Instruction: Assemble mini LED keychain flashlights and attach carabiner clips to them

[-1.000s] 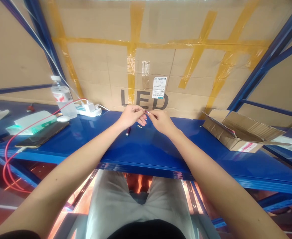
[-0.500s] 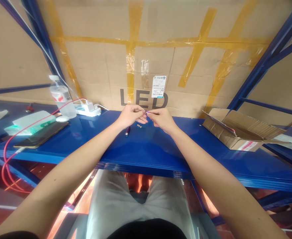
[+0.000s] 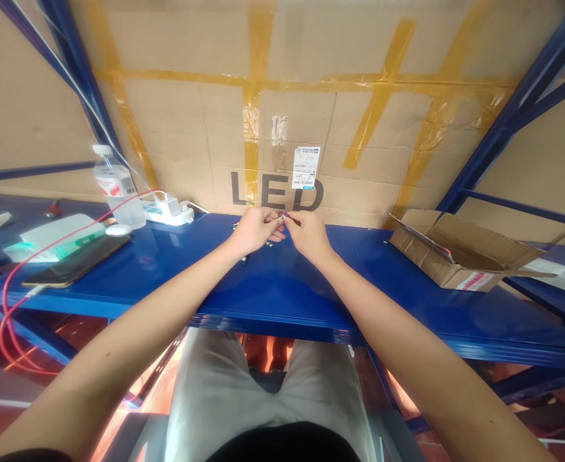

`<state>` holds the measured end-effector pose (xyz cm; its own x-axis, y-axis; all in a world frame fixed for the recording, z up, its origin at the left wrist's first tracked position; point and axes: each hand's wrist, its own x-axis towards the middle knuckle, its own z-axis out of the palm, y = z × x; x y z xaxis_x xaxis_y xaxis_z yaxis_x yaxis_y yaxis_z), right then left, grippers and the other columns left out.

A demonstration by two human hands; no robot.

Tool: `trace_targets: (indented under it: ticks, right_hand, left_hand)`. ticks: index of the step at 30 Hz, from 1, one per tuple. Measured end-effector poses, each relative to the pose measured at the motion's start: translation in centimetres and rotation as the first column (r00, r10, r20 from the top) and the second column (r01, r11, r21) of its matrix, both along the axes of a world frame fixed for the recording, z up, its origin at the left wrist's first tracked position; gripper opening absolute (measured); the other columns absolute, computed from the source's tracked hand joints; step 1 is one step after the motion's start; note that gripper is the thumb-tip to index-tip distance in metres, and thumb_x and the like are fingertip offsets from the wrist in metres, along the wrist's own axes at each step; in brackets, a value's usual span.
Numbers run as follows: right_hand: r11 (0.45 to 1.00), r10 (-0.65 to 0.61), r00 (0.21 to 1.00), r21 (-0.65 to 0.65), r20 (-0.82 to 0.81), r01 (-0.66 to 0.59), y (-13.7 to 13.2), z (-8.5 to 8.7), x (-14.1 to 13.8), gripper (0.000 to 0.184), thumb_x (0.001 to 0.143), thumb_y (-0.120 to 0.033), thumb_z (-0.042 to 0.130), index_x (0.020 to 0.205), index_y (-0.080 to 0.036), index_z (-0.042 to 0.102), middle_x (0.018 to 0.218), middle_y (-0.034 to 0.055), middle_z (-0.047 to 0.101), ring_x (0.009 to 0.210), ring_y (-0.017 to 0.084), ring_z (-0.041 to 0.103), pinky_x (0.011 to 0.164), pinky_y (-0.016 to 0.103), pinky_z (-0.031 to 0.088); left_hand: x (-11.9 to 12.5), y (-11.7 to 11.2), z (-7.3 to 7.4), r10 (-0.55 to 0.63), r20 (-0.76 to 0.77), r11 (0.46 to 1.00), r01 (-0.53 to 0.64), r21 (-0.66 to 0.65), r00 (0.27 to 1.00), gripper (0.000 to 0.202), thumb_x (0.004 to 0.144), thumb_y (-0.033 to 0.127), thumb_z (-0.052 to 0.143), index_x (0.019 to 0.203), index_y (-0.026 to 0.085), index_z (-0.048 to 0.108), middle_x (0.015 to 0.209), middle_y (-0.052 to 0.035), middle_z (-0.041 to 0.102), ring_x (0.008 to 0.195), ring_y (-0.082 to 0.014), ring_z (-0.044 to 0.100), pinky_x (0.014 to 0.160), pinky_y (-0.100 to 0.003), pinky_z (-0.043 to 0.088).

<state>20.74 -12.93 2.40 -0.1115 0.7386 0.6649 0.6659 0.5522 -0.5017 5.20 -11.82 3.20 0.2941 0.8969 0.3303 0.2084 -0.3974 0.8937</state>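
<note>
My left hand (image 3: pixel 254 230) and my right hand (image 3: pixel 306 232) meet over the far middle of the blue shelf (image 3: pixel 282 289). Both are closed in a pinch on a small dark red part (image 3: pixel 283 215) held between their fingertips. Under my left hand a thin pen-like piece (image 3: pixel 244 259) lies on the shelf, mostly hidden by the hand. The small brass bits seen beside it are covered by my fingers.
A taped cardboard box marked LED (image 3: pixel 282 128) stands behind the hands. To the left are a water bottle (image 3: pixel 116 186), a white power strip (image 3: pixel 167 210), a red cable (image 3: pixel 32 256) and a phone (image 3: pixel 75 262). An open carton (image 3: pixel 460 253) lies at the right.
Both hands have shifted slightly left and closer together, still pinching the small part. My left hand now covers most of the pen-like piece and the brass bits.
</note>
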Motion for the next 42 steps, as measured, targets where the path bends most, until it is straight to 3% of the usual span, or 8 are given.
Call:
trace_targets:
  ticks: [11, 16, 19, 23, 26, 32, 36, 42]
  right_hand:
    - [0.993, -0.116, 0.981, 0.054, 0.155, 0.108, -0.1, 0.0, -0.4, 0.034, 0.097, -0.018, 0.046, 0.074, -0.014, 0.070, 0.072, 0.0067, 0.064, 0.067, 0.017, 0.053, 0.068, 0.028, 0.036]
    - [0.988, -0.152, 0.959, 0.070, 0.241, 0.139, -0.4, 0.0, -0.6, 0.033, 0.097, -0.016, 0.046, 0.074, -0.014, 0.069, 0.076, 0.0082, 0.064, 0.070, 0.018, 0.054, 0.069, 0.029, 0.036]
    - [0.992, -0.125, 0.963, 0.055, 0.238, 0.115, -0.4, -0.1, -0.6, 0.035, 0.096, -0.015, 0.046, 0.068, -0.014, 0.068, 0.071, 0.0067, 0.062, 0.067, 0.016, 0.051, 0.066, 0.029, 0.034]
    - [0.997, -0.071, 0.991, -0.006, 0.115, 0.072, -0.1, -0.3, -0.4, 0.035, 0.091, -0.014, 0.051, 0.061, -0.014, 0.068, 0.063, 0.0038, 0.059, 0.062, 0.015, 0.048, 0.063, 0.029, 0.033]
    - [0.992, 0.001, 0.993, -0.123, -0.115, -0.015, 0.4, -0.5, -0.3, 0.028, 0.088, -0.018, 0.055, 0.069, -0.014, 0.076, 0.061, 0.0017, 0.061, 0.061, 0.014, 0.049, 0.060, 0.027, 0.036]
    - [0.931, -0.032, 0.826, -0.317, -0.563, -0.180, 0.7, -0.6, -0.5, 0.025, 0.077, -0.020, 0.070, 0.097, -0.011, 0.082, 0.063, 0.0015, 0.067, 0.052, 0.010, 0.047, 0.050, 0.024, 0.040]
    - [0.914, 0.000, 0.800, -0.325, -0.600, -0.244, 0.4, -0.3, -0.4, 0.024, 0.076, -0.018, 0.074, 0.097, -0.010, 0.082, 0.056, -0.0004, 0.062, 0.045, 0.008, 0.045, 0.044, 0.023, 0.038]
    - [0.878, 0.130, 0.743, -0.272, -0.657, -0.394, 0.7, -0.2, 0.1, 0.017, 0.078, -0.017, 0.073, 0.091, -0.011, 0.081, 0.069, 0.0040, 0.069, 0.053, 0.010, 0.054, 0.053, 0.024, 0.048]
  left_hand:
    - [0.1, -0.5, -0.4, 0.108, -0.287, 0.950, -0.014, 0.313, 0.952, 0.018, 0.096, 0.021, 0.052, 0.082, 0.015, 0.063, 0.074, -0.0061, 0.073, 0.064, -0.0165, 0.072, 0.066, -0.027, 0.060]
    - [0.3, -0.4, -0.3, 0.057, -0.153, 0.989, -0.035, 0.142, 0.987, 0.022, 0.097, 0.022, 0.050, 0.079, 0.015, 0.060, 0.074, -0.0077, 0.074, 0.068, -0.0190, 0.075, 0.063, -0.028, 0.062]
    - [0.2, -0.3, -0.3, 0.080, -0.182, 0.984, -0.048, 0.174, 0.980, 0.022, 0.096, 0.022, 0.052, 0.075, 0.015, 0.058, 0.072, -0.0071, 0.074, 0.067, -0.0192, 0.075, 0.064, -0.029, 0.063]
    - [0.1, -0.1, -0.5, 0.070, -0.220, 0.983, -0.030, 0.179, 0.973, 0.022, 0.095, 0.023, 0.054, 0.076, 0.014, 0.061, 0.075, -0.0086, 0.075, 0.068, -0.0195, 0.076, 0.064, -0.028, 0.063]
    - [0.3, -0.1, -0.6, 0.067, -0.191, 0.988, -0.039, 0.147, 0.979, 0.020, 0.095, 0.020, 0.054, 0.080, 0.012, 0.063, 0.077, -0.0101, 0.075, 0.068, -0.0191, 0.076, 0.062, -0.027, 0.063]
    - [0.6, -0.3, -0.7, 0.077, -0.155, 0.987, -0.054, 0.151, 0.985, 0.018, 0.094, 0.015, 0.052, 0.082, 0.010, 0.064, 0.079, -0.0102, 0.074, 0.068, -0.0172, 0.076, 0.063, -0.026, 0.063]
    - [0.6, -0.4, -0.7, 0.052, -0.134, 0.988, -0.031, 0.153, 0.990, 0.018, 0.095, 0.016, 0.052, 0.083, 0.011, 0.065, 0.083, -0.0114, 0.076, 0.070, -0.0171, 0.076, 0.066, -0.027, 0.064]
    - [0.1, -0.6, -0.4, 0.016, -0.109, 0.985, 0.003, 0.171, 0.994, 0.016, 0.095, 0.022, 0.056, 0.084, 0.013, 0.063, 0.083, -0.0102, 0.077, 0.071, -0.0172, 0.076, 0.067, -0.027, 0.063]
